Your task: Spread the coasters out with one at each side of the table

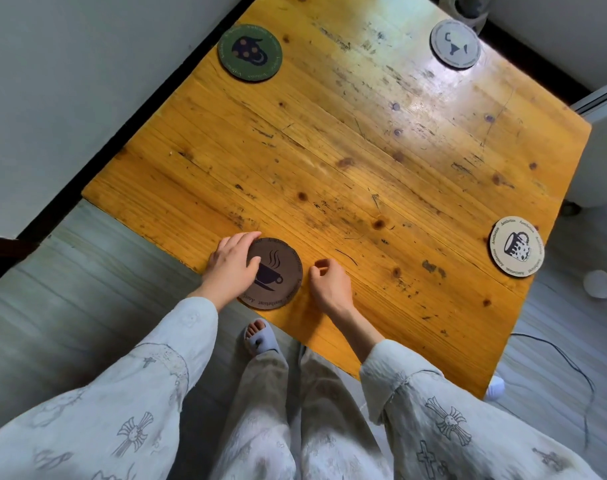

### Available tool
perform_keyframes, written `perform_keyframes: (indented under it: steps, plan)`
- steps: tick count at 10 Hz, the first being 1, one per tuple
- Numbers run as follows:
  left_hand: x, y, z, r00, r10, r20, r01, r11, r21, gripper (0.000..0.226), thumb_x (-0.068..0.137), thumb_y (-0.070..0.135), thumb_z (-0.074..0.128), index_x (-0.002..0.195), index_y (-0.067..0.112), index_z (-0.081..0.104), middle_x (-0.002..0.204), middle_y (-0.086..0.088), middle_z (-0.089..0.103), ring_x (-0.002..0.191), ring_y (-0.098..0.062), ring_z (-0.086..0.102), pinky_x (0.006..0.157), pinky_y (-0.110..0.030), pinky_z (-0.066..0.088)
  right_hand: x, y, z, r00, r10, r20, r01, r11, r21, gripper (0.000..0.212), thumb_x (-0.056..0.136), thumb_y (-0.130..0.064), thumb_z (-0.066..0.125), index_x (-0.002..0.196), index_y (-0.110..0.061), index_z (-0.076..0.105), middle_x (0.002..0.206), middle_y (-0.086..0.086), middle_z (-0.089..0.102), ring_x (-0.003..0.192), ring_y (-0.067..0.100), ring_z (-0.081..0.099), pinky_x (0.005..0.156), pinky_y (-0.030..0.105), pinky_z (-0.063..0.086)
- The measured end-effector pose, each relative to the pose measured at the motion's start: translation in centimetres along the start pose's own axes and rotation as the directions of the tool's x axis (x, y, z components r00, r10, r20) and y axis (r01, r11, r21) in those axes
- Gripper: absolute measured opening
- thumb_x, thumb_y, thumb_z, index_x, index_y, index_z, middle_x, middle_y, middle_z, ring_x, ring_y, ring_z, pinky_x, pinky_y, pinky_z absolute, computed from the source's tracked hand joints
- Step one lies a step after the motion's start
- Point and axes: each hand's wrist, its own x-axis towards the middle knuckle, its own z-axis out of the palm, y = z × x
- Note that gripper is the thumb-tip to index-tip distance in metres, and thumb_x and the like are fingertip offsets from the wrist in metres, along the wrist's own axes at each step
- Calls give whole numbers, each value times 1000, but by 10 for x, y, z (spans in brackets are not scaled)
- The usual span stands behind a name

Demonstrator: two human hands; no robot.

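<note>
A brown round coaster [278, 277] with a steaming-cup print lies flat at the near edge of the wooden table [347, 161]. My left hand [231, 266] rests on its left part, fingers spread over the rim. My right hand [328, 282] hovers just right of it, fingers loosely curled, holding nothing. A green coaster [249, 52] lies near the far left edge. A grey coaster [455, 44] sits at the far right corner area. A cream coaster [516, 246] with a mug print lies at the right edge, slightly overhanging.
A wall with a dark skirting runs along the table's left side. White furniture [599, 157] stands to the right. A thin cable [568, 358] trails on the grey floor near the right table leg. My slippered foot [259, 337] is under the near edge.
</note>
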Motion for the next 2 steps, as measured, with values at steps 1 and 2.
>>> perform_keyframes:
  steps: [1, 2]
  plan:
    - [14, 8, 7, 996, 53, 76, -69, 969, 239, 61, 87, 31, 49, 139, 30, 19, 155, -4, 8, 142, -24, 3, 113, -54, 11, 11, 8, -14, 958, -255, -128, 200, 921, -333, 37, 93, -25, 47, 127, -10, 47, 129, 15, 51, 116, 28, 48, 96, 45, 45]
    - [30, 14, 16, 984, 57, 167, -112, 932, 346, 76, 83, 45, 52, 139, 40, 1, 153, -3, -21, 140, -29, -19, 108, -65, -3, 30, 18, -30, 944, -315, -98, 208, 800, -563, 58, 90, -33, 53, 141, -19, 30, 153, 15, 25, 140, 34, 23, 110, 57, 26]
